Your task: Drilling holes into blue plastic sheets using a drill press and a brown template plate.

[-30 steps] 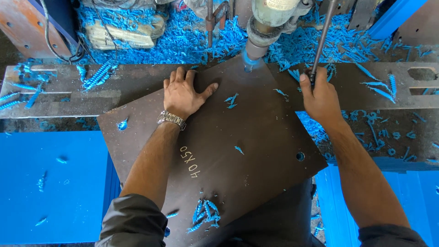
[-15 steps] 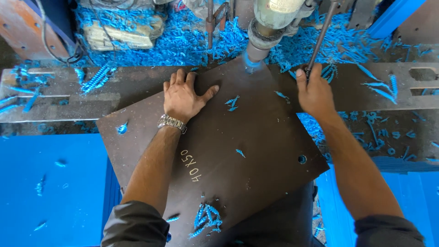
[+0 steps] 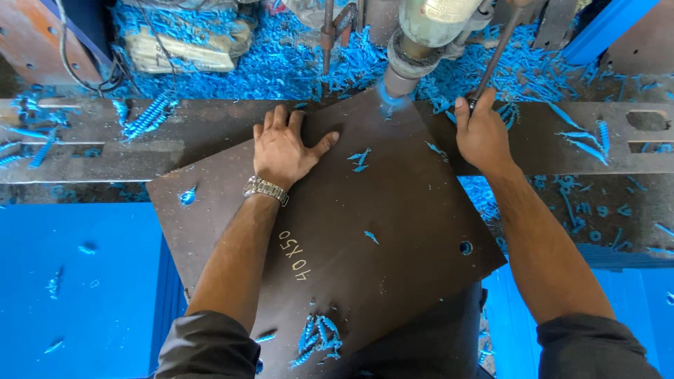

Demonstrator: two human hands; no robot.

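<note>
A dark square steel plate (image 3: 393,231) lies tilted on the drill press bed, with chalk marks and a drilled hole (image 3: 465,247) near its right corner. My left hand (image 3: 286,147), a metal watch on the wrist, presses flat on the plate's upper part with fingers spread. My right hand (image 3: 480,133) grips the thin feed lever (image 3: 497,52) of the drill. The drill spindle (image 3: 414,49) stands over the plate's far corner, where the bit (image 3: 388,98) meets the metal amid blurred shavings.
Curly metal shavings (image 3: 281,67) cover the machine base and lie scattered on the plate. A slotted steel bed (image 3: 84,140) runs left to right under the plate. Cables (image 3: 84,70) hang at the far left.
My right hand has drawn the lever slightly down and toward me. The left hand stays pressed on the plate, which has not shifted.
</note>
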